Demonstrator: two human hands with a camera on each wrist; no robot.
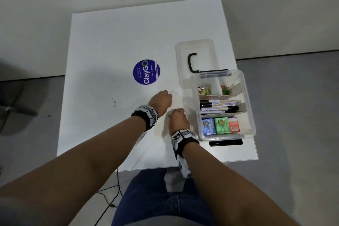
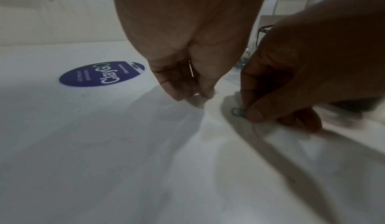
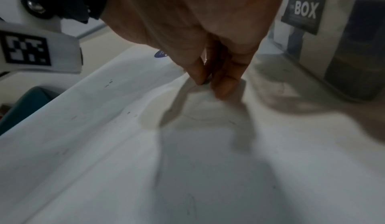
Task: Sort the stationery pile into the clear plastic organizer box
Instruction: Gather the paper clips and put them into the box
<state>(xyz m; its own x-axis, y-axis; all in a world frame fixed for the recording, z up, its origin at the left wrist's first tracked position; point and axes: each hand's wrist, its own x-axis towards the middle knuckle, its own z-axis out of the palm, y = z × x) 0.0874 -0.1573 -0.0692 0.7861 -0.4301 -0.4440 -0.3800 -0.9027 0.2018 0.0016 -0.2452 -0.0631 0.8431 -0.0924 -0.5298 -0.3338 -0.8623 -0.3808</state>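
Observation:
The clear organizer box (image 1: 249, 108) stands open at the table's right side. Its far compartment holds clips (image 1: 225, 89), the middle one markers (image 1: 218, 105), the near one small coloured boxes (image 1: 221, 124). Just left of it both hands point fingers-down at the white table (image 1: 110, 42). My right hand (image 1: 178, 115) (image 3: 208, 82) pinches a small paper clip (image 2: 237, 112) between thumb and forefinger at the tabletop. My left hand (image 1: 162, 98) (image 2: 195, 94) bunches its fingertips on the table a little farther out, with a small clip (image 1: 172, 105) showing at its thumb side.
The box's clear lid (image 1: 183, 57) with a black handle lies behind the box. A round blue sticker (image 1: 146, 71) is stuck on the table's middle. A flat black object (image 1: 225, 142) pokes out under the box's near end. The box wall carries a dark label (image 3: 304, 5).

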